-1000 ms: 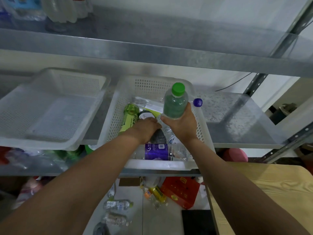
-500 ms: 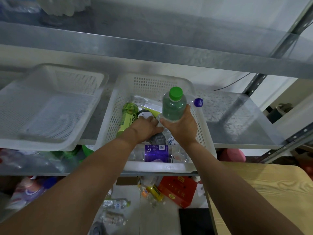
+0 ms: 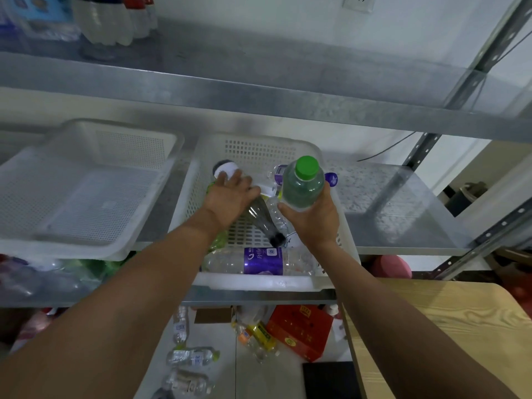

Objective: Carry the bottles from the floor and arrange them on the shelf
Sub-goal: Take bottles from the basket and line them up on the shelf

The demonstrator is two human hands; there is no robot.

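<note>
- The right hand [image 3: 312, 223] wraps its fingers round the lower body of the green-capped bottle [image 3: 302, 185]. It holds the bottle upright over the right half of the white basket [image 3: 259, 280].
- The left hand [image 3: 230, 197] lies with fingers fairly straight and slightly spread on top of the dark bottle [image 3: 260, 217]. That bottle lies slantwise in the basket, cap toward the near rim (a press or push, not a grip, by the look of it).
- A purple-labelled bottle [image 3: 262, 260] lies along the basket's near rim. Further clear bottles are under and behind both hands, too tangled to count.
- The basket stands at the front edge of the middle shelf [image 3: 403, 226], beside a second basket [image 3: 86, 197] toward the left end.
- More bottles on the floor [image 3: 191, 357] wait below, near a red box [image 3: 299, 332], so the task looks far from finished.
- Hazard: the basket floor is crowded with round, lying bottles. An upright bottle set on them would probably topple or roll.
- Hazard: a hard sideways shove on the dark bottle may knock its neighbours against the green-capped bottle.
- Hazard: weight pressed on the near rim could tilt the basket off the shelf's front edge.
</note>
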